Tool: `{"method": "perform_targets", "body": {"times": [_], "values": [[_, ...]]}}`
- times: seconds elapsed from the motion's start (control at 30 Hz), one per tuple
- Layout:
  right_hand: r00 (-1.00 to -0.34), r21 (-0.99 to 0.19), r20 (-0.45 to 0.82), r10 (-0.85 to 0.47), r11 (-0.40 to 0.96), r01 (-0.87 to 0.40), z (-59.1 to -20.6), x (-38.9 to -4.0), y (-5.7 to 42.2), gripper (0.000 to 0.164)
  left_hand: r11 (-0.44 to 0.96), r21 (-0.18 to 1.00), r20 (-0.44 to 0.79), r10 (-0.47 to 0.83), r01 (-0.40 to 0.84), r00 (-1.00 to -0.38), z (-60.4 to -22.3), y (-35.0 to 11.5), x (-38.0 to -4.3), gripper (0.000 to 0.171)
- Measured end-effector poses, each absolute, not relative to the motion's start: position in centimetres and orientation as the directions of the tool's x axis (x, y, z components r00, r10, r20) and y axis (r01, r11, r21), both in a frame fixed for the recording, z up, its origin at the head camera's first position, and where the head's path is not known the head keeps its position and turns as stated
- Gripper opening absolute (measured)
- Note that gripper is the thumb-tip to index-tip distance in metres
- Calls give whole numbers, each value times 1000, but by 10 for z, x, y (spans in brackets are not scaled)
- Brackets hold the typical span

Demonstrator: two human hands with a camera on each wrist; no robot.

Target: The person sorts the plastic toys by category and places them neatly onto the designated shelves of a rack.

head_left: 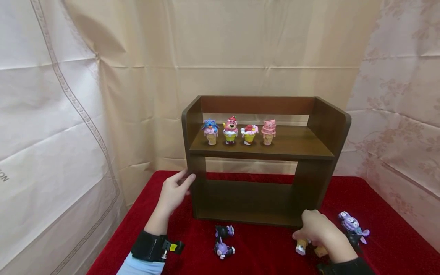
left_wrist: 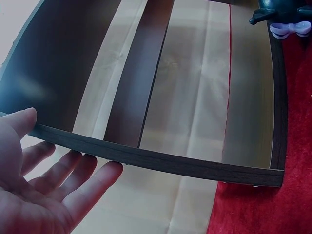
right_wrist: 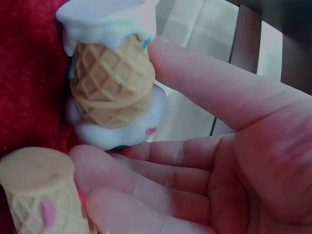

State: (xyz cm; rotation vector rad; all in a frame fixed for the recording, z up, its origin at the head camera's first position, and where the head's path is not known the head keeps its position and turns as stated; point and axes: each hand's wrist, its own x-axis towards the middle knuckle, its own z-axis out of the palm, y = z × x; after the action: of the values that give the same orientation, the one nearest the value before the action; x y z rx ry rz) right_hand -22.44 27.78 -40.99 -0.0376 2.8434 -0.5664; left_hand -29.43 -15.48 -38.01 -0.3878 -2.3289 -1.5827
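Note:
My left hand (head_left: 175, 191) is at the left side panel of a dark brown two-tier shelf (head_left: 261, 156). In the left wrist view its thumb lies at the panel's edge (left_wrist: 195, 168), the other fingers loosely extended along the outer side. Low on the right, my right hand (head_left: 317, 227) holds an ice-cream-cone figurine (right_wrist: 112, 73) with a waffle cone and white dripping parts, between thumb and fingers. Beside those fingers lies a second waffle-cone figurine (right_wrist: 36, 180); its upper part is hidden.
Several cone figurines stand in a row on the upper board: a blue one (head_left: 211, 131), a pink bear (head_left: 230, 130), a yellow-cupped one (head_left: 249, 134) and a pink one (head_left: 269, 131). Purple-and-black figurines (head_left: 223, 248) lie on the red cloth (head_left: 264, 256); a purple one (head_left: 350, 223) lies right.

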Motion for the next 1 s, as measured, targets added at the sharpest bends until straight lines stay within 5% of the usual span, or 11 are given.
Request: {"method": "perform_targets", "body": {"times": [1.0], "values": [[-968,-468,-243,-70,882,54,-417,-227,278,51,364,850,392,47,381,-919,-380,-155,-294,55]]}}
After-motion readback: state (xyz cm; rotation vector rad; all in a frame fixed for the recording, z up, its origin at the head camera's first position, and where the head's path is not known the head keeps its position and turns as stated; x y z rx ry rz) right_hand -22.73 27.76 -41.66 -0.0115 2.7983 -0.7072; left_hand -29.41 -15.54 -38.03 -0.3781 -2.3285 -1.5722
